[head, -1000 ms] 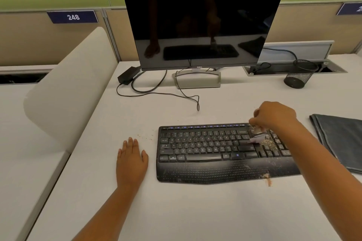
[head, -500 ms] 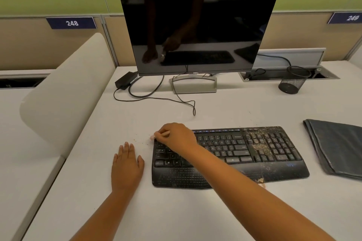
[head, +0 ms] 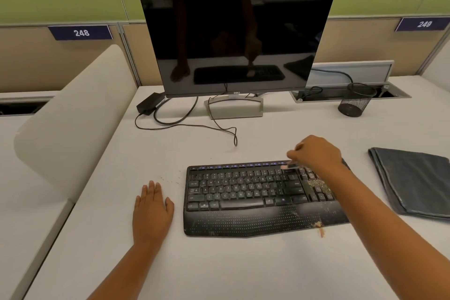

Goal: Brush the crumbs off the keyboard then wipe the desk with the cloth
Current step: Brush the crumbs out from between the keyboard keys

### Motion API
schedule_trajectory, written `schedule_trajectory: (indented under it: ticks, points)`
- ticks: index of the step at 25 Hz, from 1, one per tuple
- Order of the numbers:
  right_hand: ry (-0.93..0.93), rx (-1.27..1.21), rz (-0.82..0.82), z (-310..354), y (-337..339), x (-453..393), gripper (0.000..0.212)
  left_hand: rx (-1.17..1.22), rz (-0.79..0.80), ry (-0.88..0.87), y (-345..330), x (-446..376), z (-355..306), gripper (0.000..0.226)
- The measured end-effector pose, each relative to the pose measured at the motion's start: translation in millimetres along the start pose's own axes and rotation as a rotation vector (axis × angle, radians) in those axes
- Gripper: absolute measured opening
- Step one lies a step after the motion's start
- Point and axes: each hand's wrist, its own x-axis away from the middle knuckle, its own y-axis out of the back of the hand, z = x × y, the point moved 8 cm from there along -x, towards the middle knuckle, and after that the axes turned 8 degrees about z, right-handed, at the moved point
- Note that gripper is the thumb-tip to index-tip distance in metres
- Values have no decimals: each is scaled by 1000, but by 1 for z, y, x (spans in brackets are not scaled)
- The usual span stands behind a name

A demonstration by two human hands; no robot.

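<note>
The right hand [head: 316,153] has moved back from the keyboard's [head: 243,192] left end to its upper right, pinching a small brush [head: 288,165]. The left hand [head: 152,209] lies flat, fingers straight, at 9 o'clock of the keyboard. The folded cloth [head: 414,180] lies at 3 o'clock, the mesh cup [head: 356,102] at 1 o'clock.

Even, soft light — faint shadows, slight blur (edges bowed by wide lens).

I see the word "DELL" in small letters on the bottom edge of the black monitor [head: 237,41]. A blue sign [head: 80,32] on the wall to my left says "248". Another blue sign [head: 423,24] on my right looks like "249", but it is blurry. The letters on my keyboard [head: 243,192] are too small to read well.
</note>
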Motion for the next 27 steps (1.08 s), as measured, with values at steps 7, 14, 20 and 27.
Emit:
schedule_trajectory:
  ticks: [7,14,20,27]
  points:
    - [112,-137,12,5,3,-19,32,-7,21,17,1,-1,-1,70]
    - [82,-196,-44,-19,-9,7,36,-2,10,14,1,-1,-1,73]
    - [120,-244,19,-47,-16,45,36,-4,13,16,0,-1,-1,63]
    - [156,-255,43,-64,-28,86,33,-4,1,11,3,-2,3,53]
